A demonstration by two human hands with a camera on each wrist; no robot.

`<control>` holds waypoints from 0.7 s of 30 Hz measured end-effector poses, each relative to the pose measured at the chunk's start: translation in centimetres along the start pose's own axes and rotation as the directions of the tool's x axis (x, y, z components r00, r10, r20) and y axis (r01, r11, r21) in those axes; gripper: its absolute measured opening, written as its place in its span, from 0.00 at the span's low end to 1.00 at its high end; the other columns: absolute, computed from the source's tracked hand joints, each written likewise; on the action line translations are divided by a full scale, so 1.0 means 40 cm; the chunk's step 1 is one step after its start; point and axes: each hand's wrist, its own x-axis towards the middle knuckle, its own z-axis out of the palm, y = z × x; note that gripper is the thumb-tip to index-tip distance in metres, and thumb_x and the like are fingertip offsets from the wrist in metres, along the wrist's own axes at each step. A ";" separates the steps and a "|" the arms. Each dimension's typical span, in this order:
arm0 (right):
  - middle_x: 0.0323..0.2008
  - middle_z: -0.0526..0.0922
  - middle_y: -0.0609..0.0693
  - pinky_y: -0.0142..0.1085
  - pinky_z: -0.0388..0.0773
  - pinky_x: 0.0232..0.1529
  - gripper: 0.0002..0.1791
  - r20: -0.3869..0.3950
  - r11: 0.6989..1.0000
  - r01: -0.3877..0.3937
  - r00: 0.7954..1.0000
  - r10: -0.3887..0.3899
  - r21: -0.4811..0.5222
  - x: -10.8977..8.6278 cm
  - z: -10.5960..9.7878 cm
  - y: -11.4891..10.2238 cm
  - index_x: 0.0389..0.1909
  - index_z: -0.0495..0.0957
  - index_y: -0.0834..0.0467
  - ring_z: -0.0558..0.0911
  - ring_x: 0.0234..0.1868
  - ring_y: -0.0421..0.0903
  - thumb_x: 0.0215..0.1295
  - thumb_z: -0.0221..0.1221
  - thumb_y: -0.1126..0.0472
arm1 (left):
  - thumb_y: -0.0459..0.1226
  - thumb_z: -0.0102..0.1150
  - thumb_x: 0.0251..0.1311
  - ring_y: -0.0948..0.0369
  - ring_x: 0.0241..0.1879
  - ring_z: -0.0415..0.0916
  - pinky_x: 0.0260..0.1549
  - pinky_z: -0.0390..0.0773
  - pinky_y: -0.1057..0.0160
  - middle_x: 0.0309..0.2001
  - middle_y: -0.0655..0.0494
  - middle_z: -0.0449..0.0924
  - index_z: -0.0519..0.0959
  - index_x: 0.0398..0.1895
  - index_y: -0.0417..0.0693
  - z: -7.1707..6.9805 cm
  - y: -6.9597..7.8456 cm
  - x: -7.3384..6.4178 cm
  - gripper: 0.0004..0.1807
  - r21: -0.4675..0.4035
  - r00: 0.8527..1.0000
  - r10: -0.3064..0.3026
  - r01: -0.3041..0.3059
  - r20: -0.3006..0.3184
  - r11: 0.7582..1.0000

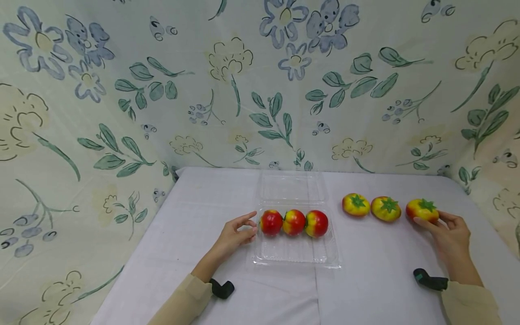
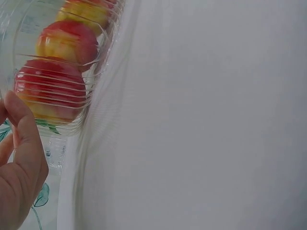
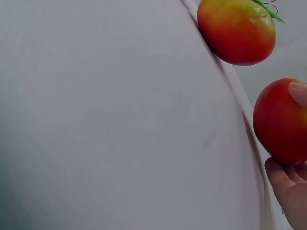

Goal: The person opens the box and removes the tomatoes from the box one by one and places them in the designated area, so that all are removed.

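Note:
A clear plastic clamshell box (image 1: 298,253) lies with its lid (image 1: 292,187) folded back on the white cloth. Three red and yellow tomatoes (image 1: 294,222) lie in a row along its far side. At the box's left rim, my left hand (image 1: 233,234) pinches the edge between thumb and fingers. My right hand (image 1: 452,237), off to the right, grips a tomato (image 1: 418,208) with a green leafy top. In the right wrist view, the thumb lies on that tomato and fingers lie under it. Two more tomatoes, the left one (image 1: 355,205) and the middle one (image 1: 386,209), sit beside it, leafy tops up.
White cloth (image 1: 378,271) covers the table. A floral curtain (image 1: 243,90) hangs behind and at both sides. Black straps with a stub stick out at the left wrist (image 1: 222,289) and right wrist (image 1: 429,280).

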 end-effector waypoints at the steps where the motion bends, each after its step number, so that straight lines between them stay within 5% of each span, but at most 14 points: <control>1: 0.74 0.55 0.40 0.16 0.75 0.36 0.39 0.002 1.000 -0.005 1.000 0.005 -0.008 0.001 -0.001 0.001 0.53 0.67 0.36 0.48 0.77 0.41 0.46 0.78 0.65 | 0.31 0.65 0.63 0.61 0.35 0.78 0.40 0.84 0.65 0.46 0.46 0.75 0.70 0.70 0.44 0.000 -0.001 0.000 0.31 0.000 1.000 0.001 -0.001 0.001 1.000; 5: 0.77 0.49 0.41 0.28 0.65 0.61 0.39 -0.005 0.999 -0.024 1.000 0.023 -0.043 0.003 -0.002 0.004 0.53 0.66 0.34 0.45 0.78 0.42 0.46 0.78 0.62 | 0.31 0.65 0.63 0.61 0.34 0.78 0.40 0.84 0.65 0.46 0.46 0.75 0.70 0.70 0.44 0.000 -0.002 0.001 0.31 -0.006 1.000 0.004 -0.004 0.003 1.000; 8: 0.78 0.48 0.40 0.36 0.53 0.68 0.39 -0.008 0.998 -0.030 1.000 0.030 -0.055 0.004 -0.002 0.005 0.53 0.65 0.33 0.44 0.78 0.43 0.46 0.79 0.60 | 0.31 0.65 0.63 0.61 0.34 0.78 0.39 0.84 0.66 0.46 0.47 0.75 0.70 0.70 0.43 0.000 -0.003 0.001 0.31 -0.013 1.000 0.004 -0.004 0.000 1.000; 21: 0.79 0.44 0.39 0.40 0.52 0.69 0.43 -0.001 0.995 -0.055 0.998 0.055 -0.082 0.001 -0.002 0.005 0.56 0.61 0.30 0.42 0.78 0.44 0.46 0.79 0.56 | 0.31 0.66 0.63 0.61 0.35 0.79 0.40 0.84 0.66 0.46 0.46 0.75 0.70 0.70 0.43 0.000 -0.005 0.002 0.31 -0.011 1.000 0.004 -0.004 0.004 1.000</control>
